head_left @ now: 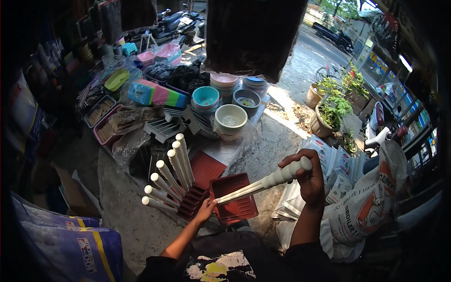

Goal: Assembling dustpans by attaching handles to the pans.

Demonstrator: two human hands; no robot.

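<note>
A dark red dustpan (241, 190) is in front of me, in the middle of the lower view. Its pale handle (249, 188), thicker and grey toward the upper end, slants up to the right. My right hand (310, 181) is wrapped around the grey end. With my left hand (205, 210) I grip the dustpan at its left edge, near the low end of the handle; the fingertips are partly hidden. Just left of that hand is a row of red dustpans (196, 199) nested together, with several white handles (164, 171) sticking up.
Plastic baskets (230, 117) and stacked basins (205, 97) stand beyond the dustpans. Printed sacks (359, 216) crowd my right; purple packs (70, 249) lie at lower left. A dark hanging bundle (253, 37) blocks the upper middle. Potted plants (324, 117) stand at right.
</note>
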